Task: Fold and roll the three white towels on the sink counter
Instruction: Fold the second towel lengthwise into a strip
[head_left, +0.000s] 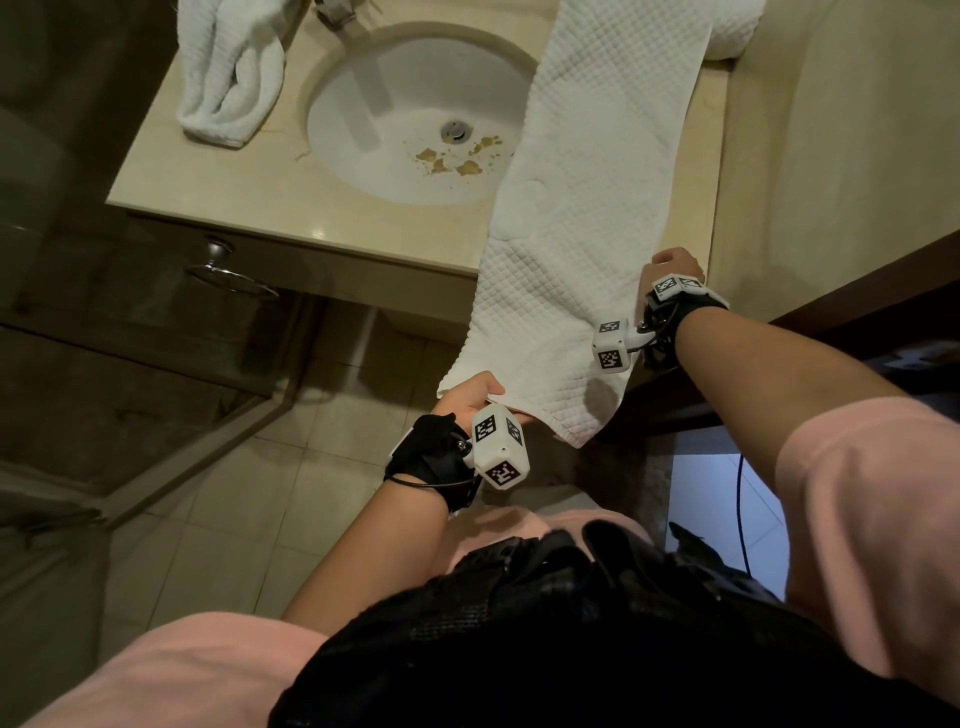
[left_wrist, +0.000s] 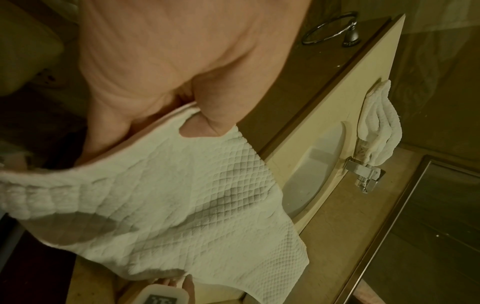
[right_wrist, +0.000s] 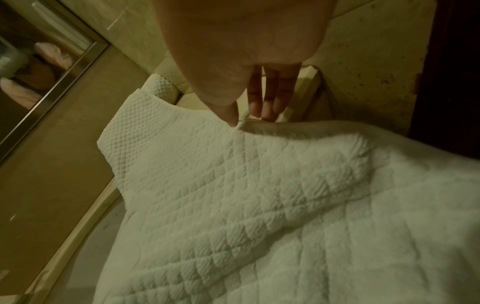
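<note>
1. The long quilted towel lies lengthwise down the right side of the desk, one edge over the sink basin, its near end hanging off the front edge.
2. The left hand pinches the hanging near corner, thumb on top; the right hand is closed on the towel's right edge, thumb and fingertips pinching it in the right wrist view.
3. A second towel sits bunched left of the basin, near the faucet; a third, seemingly rolled, lies at the far right corner.
4. My reading: the step is squaring this towel before folding; keep both pinches firm, draw the cloth taut and flat; match edges before creasing, and keep the cloth out of the stained basin.
</note>
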